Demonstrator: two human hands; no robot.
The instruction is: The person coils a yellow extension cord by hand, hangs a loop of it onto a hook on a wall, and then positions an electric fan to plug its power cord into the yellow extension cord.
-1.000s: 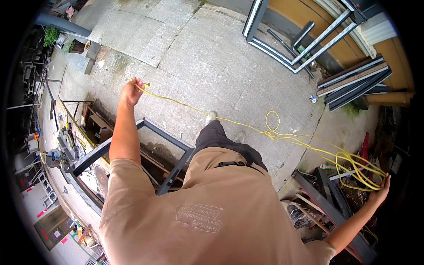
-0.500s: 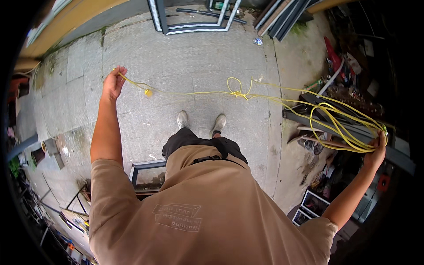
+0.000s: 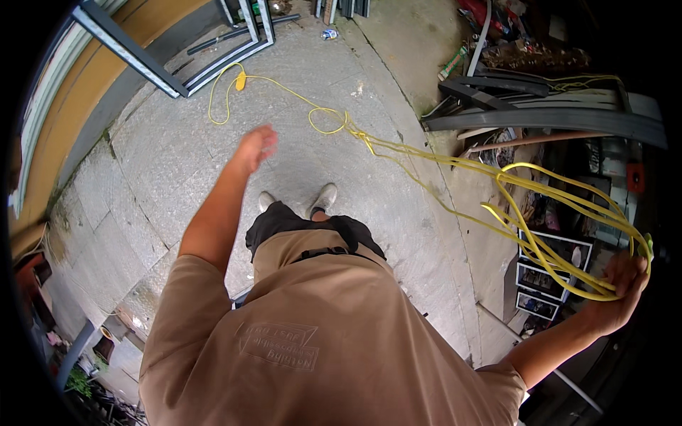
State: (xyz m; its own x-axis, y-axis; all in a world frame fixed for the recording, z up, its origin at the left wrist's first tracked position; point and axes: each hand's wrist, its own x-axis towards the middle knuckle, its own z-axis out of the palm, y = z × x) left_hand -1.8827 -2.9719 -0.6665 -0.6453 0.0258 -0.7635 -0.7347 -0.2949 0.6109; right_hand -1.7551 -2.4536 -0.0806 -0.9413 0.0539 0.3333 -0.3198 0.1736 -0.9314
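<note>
A long yellow cable runs from the right across to the far left. My right hand (image 3: 625,280), stretched out at the far right, is closed around several loops of the yellow cable (image 3: 561,190). From there the strands run to a knotted tangle (image 3: 360,135) near the middle. A thin single length goes on past a loose loop to a small yellow block-shaped end piece (image 3: 241,80), beside a dark frame. My left hand (image 3: 257,148) is slightly blurred, its fingers apart with nothing in them. It is in front of my feet, apart from the cable.
Dark-and-white window frames (image 3: 213,74) stand at the far left by a yellow wall (image 3: 89,92). Long grey profiles (image 3: 547,122) and clutter lie along the right side, with small white-edged frames (image 3: 543,277) below. A crumpled can (image 3: 329,34) lies far ahead on the paving.
My left hand has let go of the cable end and moved right. The end piece is now farther away, near the frame. My view has turned right; my right hand still grips the loops.
</note>
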